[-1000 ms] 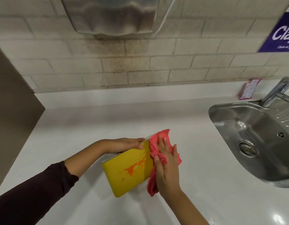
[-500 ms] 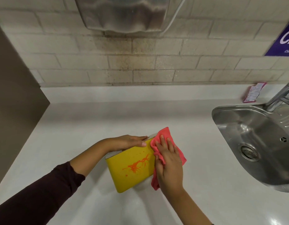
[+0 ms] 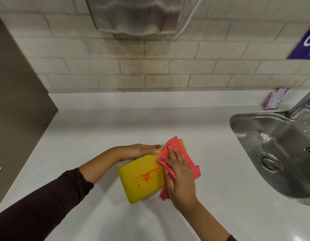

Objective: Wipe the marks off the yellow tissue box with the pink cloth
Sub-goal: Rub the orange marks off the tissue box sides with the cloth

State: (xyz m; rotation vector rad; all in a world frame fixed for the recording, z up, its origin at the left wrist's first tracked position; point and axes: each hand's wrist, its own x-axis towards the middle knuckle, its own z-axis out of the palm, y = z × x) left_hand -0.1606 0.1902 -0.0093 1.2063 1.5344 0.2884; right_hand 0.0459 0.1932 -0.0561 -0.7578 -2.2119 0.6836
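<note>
The yellow tissue box (image 3: 137,186) stands on the white counter (image 3: 98,136), its broad side facing me with an orange splatter mark (image 3: 148,176) on it. My left hand (image 3: 140,151) lies flat along the box's top edge and steadies it. My right hand (image 3: 178,174) presses the pink cloth (image 3: 175,145) against the right part of the yellow face, fingers spread over the cloth. The cloth hides the box's right end and hangs down past its lower right corner. The orange mark lies just left of the cloth.
A steel sink (image 3: 276,153) with a tap (image 3: 303,105) sits at the right. A pink packet (image 3: 274,98) leans on the back ledge. A metal hand dryer (image 3: 137,16) hangs on the tiled wall above. A brown panel (image 3: 17,93) bounds the left.
My right hand with the cloth has slid up and a little left over the box's right end. My left hand keeps its hold on top. The view has shifted slightly.
</note>
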